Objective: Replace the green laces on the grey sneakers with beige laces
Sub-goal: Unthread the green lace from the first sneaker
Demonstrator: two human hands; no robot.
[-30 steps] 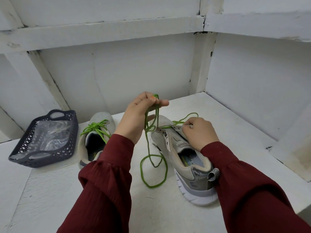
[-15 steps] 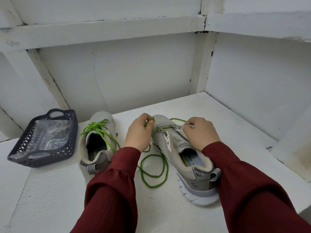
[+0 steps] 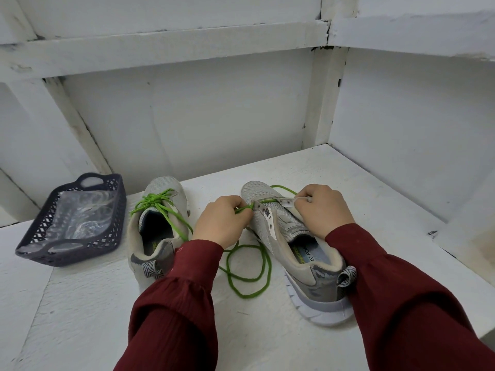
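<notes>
A: Hands?
B: Left hand (image 3: 222, 223) pinches the green lace (image 3: 251, 279) right at the toe-end eyelets of the right-side sneaker (image 3: 318, 282). Right hand (image 3: 324, 210) has its fingers curled, gripping the opposite eyelet strip (image 3: 288, 202). The hands are near each other, with the forefoot between them.
A: Room, edges?
B: Bare desk (image 3: 107, 317) out front by the sleeves. Back wall (image 3: 214, 116) is close behind the toes, side wall (image 3: 415, 129) on the right. The desk edge drops at lower right.
A: Lace look?
B: It's threaded only across the toe-end eyelets. The slack lies in loops on the desk between the two sneakers, and the tongue is bare grey mesh.
A: Rest?
B: Left-side sneaker (image 3: 158, 188) is beside the left forearm, its tied lace (image 3: 155, 200) green and knotted. A dark basket (image 3: 117, 218) holding a clear plastic bag (image 3: 80, 212) sits far left, apart from the sneakers
</notes>
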